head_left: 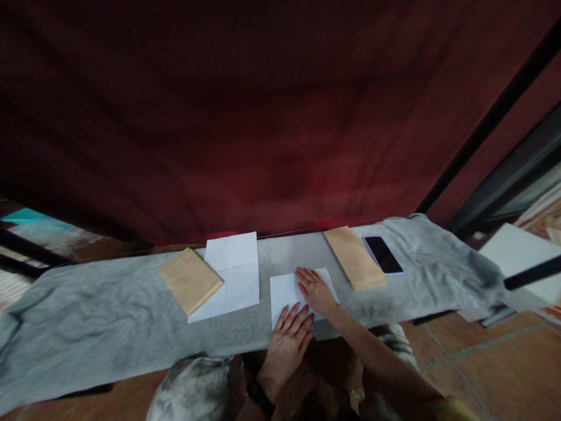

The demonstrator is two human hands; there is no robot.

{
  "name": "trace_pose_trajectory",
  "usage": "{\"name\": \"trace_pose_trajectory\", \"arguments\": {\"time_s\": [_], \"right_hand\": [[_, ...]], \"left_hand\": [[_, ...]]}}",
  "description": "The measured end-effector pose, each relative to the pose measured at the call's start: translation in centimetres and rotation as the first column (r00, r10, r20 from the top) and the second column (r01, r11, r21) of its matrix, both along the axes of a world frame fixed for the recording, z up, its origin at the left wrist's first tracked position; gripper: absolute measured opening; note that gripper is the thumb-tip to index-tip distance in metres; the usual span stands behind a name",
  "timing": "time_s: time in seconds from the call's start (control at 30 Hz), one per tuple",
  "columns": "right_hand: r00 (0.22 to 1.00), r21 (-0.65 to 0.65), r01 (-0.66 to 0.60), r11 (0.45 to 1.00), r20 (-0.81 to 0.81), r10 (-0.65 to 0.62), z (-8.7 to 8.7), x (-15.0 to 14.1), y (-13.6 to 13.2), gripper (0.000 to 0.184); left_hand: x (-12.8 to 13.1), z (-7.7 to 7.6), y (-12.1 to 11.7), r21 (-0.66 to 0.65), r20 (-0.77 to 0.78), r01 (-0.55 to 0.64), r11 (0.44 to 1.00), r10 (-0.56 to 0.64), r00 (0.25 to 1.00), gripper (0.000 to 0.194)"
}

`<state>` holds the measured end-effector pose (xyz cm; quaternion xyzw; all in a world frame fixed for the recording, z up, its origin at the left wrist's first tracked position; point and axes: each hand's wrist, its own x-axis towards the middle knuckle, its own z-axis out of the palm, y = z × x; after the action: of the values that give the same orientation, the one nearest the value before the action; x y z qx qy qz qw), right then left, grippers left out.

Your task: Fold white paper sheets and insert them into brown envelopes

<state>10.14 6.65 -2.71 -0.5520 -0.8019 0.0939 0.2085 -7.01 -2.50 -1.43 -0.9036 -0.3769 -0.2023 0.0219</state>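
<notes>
A white sheet of paper lies on the grey cloth in front of me, and both hands rest on it. My left hand, with a dark band at the wrist, lies flat over its near edge, fingers stretched out. Further up the sheet, my right hand is laid flat with its fingers pointing left. Parts of the sheet are hidden under both hands. To the left lies another white sheet with creases, partly covered by a brown paper envelope. On the right lies a second brown envelope.
A phone with a dark screen lies beside the right envelope. The grey cloth covers a long narrow surface. Behind it hangs a dark red curtain. At the far right are a white panel and dark bars.
</notes>
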Motion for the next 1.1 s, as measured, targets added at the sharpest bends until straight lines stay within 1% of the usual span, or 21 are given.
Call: {"name": "trace_pose_trajectory", "arguments": {"time_s": [0.13,0.37,0.47,0.57,0.77,0.83,0.9,1.0,1.1], "right_hand": [[1.000,0.001,-0.010,1.000,0.003,0.010,0.1,0.1,0.5,0.044],[0.997,-0.002,-0.077,0.997,-0.012,0.077,-0.5,0.7,-1.8,0.046],[0.997,-0.001,-0.074,0.997,-0.021,0.074,-0.4,1.0,-1.9,0.044],[0.999,-0.032,-0.054,0.998,-0.009,0.054,0.3,0.9,-1.0,0.043],[1.000,-0.108,-0.030,0.994,0.003,0.030,1.6,0.7,1.7,0.049],[1.000,-0.129,-0.026,0.991,0.008,0.027,1.9,0.8,2.6,0.047],[1.000,-0.149,-0.015,0.989,0.016,0.018,2.3,0.8,3.5,0.042],[1.000,-0.168,0.006,0.986,0.026,-0.002,3.1,0.6,4.5,0.029],[1.000,-0.168,0.006,0.986,0.019,-0.003,4.4,0.3,5.0,0.018]], "left_hand": [[0.0,0.0,0.0,-0.002,0.001,0.002,1.000,-0.002,1.000,0.039],[0.0,-0.2,-0.1,-0.007,0.025,-0.010,1.000,0.010,1.000,0.036],[0.0,-0.1,-0.2,-0.009,0.029,-0.010,1.000,0.010,1.000,0.038],[0.0,0.1,-0.2,-0.019,0.027,-0.011,1.000,0.011,1.000,0.039],[0.0,0.4,-0.2,-0.033,0.026,-0.010,0.999,0.011,1.000,0.039],[0.0,0.4,-0.2,-0.029,0.024,-0.007,1.000,0.008,1.000,0.039],[-0.1,0.2,-0.1,-0.023,0.014,-0.003,1.000,0.003,1.000,0.039],[-0.2,0.0,0.0,-0.007,-0.003,0.007,1.000,-0.007,1.000,0.039],[-0.2,-0.2,0.1,0.014,-0.015,0.009,1.000,-0.009,1.000,0.039]]}}
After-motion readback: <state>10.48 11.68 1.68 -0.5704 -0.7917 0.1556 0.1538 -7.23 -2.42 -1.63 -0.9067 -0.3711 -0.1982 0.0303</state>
